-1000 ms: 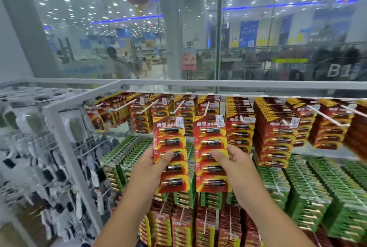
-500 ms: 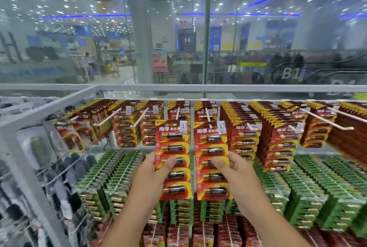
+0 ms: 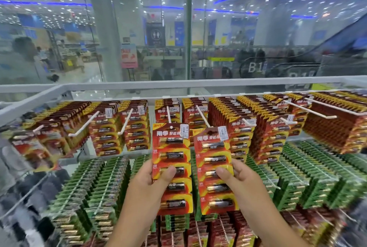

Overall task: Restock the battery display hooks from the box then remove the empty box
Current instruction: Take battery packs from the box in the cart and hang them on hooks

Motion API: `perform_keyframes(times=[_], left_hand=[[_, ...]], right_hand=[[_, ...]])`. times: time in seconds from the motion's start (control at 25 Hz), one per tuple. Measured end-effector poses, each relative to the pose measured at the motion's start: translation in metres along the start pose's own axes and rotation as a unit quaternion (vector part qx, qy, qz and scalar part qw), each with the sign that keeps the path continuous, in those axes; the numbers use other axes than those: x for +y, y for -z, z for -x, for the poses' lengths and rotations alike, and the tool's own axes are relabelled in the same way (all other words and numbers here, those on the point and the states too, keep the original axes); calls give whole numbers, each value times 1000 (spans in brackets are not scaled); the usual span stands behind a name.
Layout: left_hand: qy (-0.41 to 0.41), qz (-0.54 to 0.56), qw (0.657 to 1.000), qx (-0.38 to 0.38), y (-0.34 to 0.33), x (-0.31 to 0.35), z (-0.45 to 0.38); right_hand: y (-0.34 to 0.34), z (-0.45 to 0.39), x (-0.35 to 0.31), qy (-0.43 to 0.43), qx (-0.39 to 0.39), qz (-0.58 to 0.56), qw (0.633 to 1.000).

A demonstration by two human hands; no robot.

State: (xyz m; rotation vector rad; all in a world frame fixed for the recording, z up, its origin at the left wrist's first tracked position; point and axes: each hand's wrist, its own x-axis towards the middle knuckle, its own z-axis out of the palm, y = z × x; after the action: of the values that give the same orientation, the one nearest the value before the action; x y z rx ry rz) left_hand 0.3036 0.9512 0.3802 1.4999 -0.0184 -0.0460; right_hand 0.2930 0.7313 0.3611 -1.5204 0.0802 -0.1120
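My left hand (image 3: 148, 184) grips a red-and-yellow battery pack (image 3: 171, 153), thumb across its front. My right hand (image 3: 237, 180) grips a second red battery pack (image 3: 215, 147) the same way, tilted slightly right. Both packs are upright in front of the top row of white display hooks. The two middle hooks, one (image 3: 168, 114) above the left pack and one (image 3: 201, 116) above the right pack, carry only a few red packs at their back. The packs' hang holes sit just below the hook tips. No box is in view.
Fuller hooks of red packs (image 3: 224, 115) fill the top row on both sides. Rows of green battery packs (image 3: 297, 177) hang below, with more red packs (image 3: 198, 232) lower down. A white rack frame (image 3: 178, 84) and a glass wall stand behind.
The view has shifted right and closer to the rack. Both hands have lifted the two packs nearer the middle hooks, and the right pack now tilts.
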Motion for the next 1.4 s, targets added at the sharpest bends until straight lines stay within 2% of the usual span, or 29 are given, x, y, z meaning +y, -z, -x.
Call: perform_keyframes(times=[0.16,0.32,0.48,0.64,0.92,1.16,1.4], left_hand=[[9,5,1000,-8,4,2,-7],[-6,-27,999,-20,7,-4,-20],[-8,-55,998,0,5,-19,-43],[-27,-89,995,37,-3,-30,-77],[-56,-136,982,121,-13,-29,-144],[-74,-164,976,126,-10,-32,-178],[-68,-222,963,134,-7,-35,-178]], right_hand=[[-4,-2,2,3,30,-40,999],[-9,-6,-1,2,47,-31,998],[-16,-20,-1,4,50,-6,999],[-28,-54,9,16,91,35,995],[-51,-132,11,5,138,-12,990],[-51,-166,17,18,136,-28,990],[-54,-166,24,26,150,34,988]])
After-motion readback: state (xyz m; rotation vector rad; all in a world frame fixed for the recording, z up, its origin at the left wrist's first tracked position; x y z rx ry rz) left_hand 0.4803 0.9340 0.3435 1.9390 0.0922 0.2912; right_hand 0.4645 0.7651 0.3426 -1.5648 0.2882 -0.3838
